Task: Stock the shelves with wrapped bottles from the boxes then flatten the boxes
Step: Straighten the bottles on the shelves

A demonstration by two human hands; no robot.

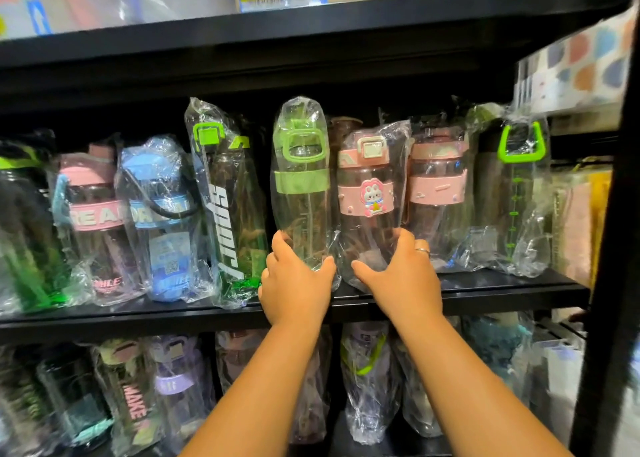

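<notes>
Judging by the loose film, slippery, light handling is expected; the green bottle point(300, 179) is clasped low by the left hand point(297, 280), the pink bottle point(367, 193) by the right hand point(403, 273).

Glossy crinkled plastic wrap point(377, 248) over clear plastic bottles point(300, 193); matt black shelf point(485, 292).

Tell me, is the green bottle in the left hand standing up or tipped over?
Standing up. The green-lidded bottle has its lid on top, and the left hand grips its bottom.
</notes>
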